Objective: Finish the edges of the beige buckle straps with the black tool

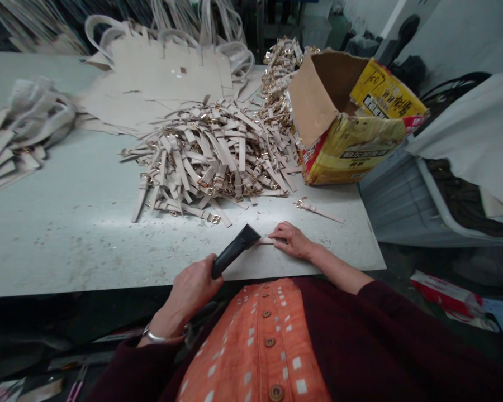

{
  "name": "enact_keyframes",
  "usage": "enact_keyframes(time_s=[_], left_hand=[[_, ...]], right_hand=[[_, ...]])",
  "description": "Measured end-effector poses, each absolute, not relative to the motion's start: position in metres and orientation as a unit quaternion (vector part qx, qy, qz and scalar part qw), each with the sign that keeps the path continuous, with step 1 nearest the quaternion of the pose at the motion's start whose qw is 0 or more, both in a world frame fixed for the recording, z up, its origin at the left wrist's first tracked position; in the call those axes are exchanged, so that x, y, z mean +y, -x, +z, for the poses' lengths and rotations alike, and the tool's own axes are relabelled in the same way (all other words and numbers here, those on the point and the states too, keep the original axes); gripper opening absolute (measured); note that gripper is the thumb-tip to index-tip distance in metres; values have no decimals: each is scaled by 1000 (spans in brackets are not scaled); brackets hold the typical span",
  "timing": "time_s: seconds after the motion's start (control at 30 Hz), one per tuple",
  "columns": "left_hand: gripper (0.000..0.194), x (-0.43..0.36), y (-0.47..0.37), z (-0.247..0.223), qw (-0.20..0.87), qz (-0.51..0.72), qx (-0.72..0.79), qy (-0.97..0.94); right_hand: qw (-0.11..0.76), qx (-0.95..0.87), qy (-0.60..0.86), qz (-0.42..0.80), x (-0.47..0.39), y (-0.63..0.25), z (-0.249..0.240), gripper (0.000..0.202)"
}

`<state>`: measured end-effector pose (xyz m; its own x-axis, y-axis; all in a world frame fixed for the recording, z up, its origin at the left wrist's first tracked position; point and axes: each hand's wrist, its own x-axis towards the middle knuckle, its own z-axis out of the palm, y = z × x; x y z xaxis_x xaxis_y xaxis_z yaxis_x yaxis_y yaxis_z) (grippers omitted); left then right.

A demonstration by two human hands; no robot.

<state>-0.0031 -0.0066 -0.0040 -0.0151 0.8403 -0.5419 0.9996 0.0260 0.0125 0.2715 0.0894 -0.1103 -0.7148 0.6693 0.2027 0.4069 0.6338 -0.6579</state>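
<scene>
At the far left of the table (88,245), a pale bundle of straps (42,114) lies well apart from the work. Right of it, the left hand (195,287) is closed around the narrow end of a black tool (235,251), whose broad end points far and right. A loose but steady grip, low on that handle, would probably give the best control. Beyond the tool lies a heap of buckled straps (213,151). The small pale strap (267,240) being worked is on the near part of the table, between the tool's broad end and the right hand (292,241), whose bent fingers press on its right end. Keeping it flat and straight, with those fingertips clear of the tool, seems wise. Farther right, a lone buckled strap (321,211) lies near an open yellow carton (347,153).

As for what is hard to make out: the bundle is cut off at the left edge; the tool hides the strap's left end, so contact between them cannot be told; the fingers cover its right end; and the carton's floor is out of sight.
</scene>
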Motion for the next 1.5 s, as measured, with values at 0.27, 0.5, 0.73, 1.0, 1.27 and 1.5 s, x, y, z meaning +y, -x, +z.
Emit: enact_keyframes(time_s=[0.27,0.5,0.73,1.0,1.27,1.5], left_hand=[[35,-9,26,-2,212,-239,656,-684],[32,-6,24,-5,219,-225,638,-703],[27,-12,31,-10,243,-207,642,-697],[28,-13,13,-5,222,-211,644,-701],[28,-19,13,-6,237,-192,645,-701],[34,-8,-15,-17,231,-160,645,-710]], right_hand=[[203,-874,348,272,82,-261,-106,29],[224,-875,330,274,83,-264,-113,24],[224,-875,340,263,82,-263,-117,22],[217,-873,346,267,85,-263,-120,20],[204,-877,346,263,83,-260,-115,20],[194,-880,356,247,81,-258,-105,10]])
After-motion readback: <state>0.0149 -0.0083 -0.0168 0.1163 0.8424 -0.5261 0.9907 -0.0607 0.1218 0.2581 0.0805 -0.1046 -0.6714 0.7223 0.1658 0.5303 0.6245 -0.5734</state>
